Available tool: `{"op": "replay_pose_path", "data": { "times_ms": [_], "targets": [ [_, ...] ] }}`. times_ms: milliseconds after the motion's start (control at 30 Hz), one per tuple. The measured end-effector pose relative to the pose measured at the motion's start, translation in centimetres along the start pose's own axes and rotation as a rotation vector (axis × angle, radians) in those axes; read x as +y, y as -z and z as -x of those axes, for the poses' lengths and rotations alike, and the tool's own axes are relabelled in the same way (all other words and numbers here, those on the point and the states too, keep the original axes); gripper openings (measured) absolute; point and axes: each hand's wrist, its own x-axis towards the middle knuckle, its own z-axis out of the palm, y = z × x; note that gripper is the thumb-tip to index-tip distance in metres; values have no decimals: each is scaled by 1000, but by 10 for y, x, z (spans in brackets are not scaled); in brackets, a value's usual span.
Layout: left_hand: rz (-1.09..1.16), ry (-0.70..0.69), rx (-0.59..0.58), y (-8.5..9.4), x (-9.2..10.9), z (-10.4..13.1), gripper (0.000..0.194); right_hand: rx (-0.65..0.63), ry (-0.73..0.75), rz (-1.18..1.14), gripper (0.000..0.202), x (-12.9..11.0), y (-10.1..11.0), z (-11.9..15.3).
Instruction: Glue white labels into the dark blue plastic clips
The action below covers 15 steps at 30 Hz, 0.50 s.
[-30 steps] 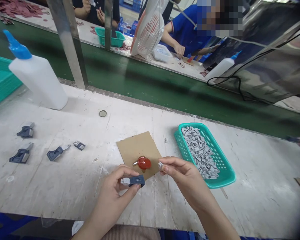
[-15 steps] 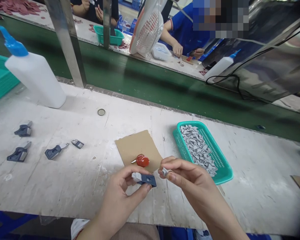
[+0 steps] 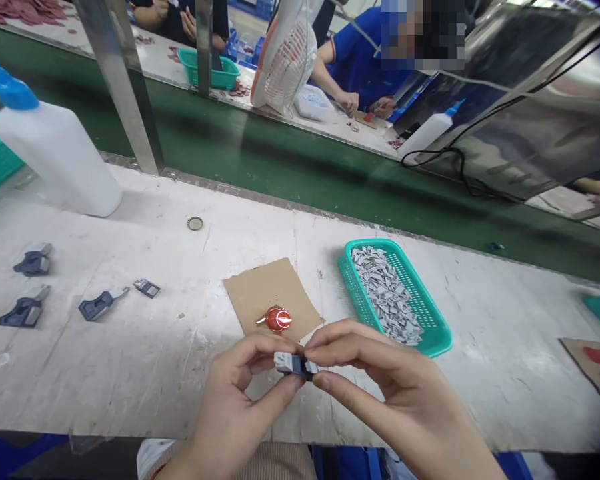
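Note:
Between the thumb and fingers of my left hand (image 3: 253, 383) is a small dark blue and light grey plastic part (image 3: 291, 364). My right hand (image 3: 367, 370) pinches a small light grey piece (image 3: 310, 366) against the right end of that part, and the fingers hide much of the contact. Just beyond the hands lies a brown cardboard square (image 3: 265, 290) bearing a glossy red blob (image 3: 279, 319). A green basket (image 3: 430, 327) to the right holds many small grey pieces (image 3: 385, 293).
Several dark blue and grey parts (image 3: 97, 305) lie at the left. Behind them stands a white bottle with a blue nozzle (image 3: 60, 160). A bottle cap (image 3: 195, 223) sits near the back edge. Across the green strip (image 3: 260, 157), co-workers handle things beside a fan (image 3: 290, 63).
My right hand has moved left and brought the grey piece onto the dark blue part in my left hand. The whole view has shifted slightly.

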Motion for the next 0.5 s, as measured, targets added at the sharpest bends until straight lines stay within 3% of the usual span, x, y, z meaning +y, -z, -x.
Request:
{"op": "replay_pose_path", "data": {
  "times_ms": [300,500],
  "targets": [
    [5,44,27,0,-3,6,16,-15,50,99,9,-4,-3,0],
    [1,1,39,2,-6,7,20,-13,33,98,9,-4,-4,0]
  ]
}}
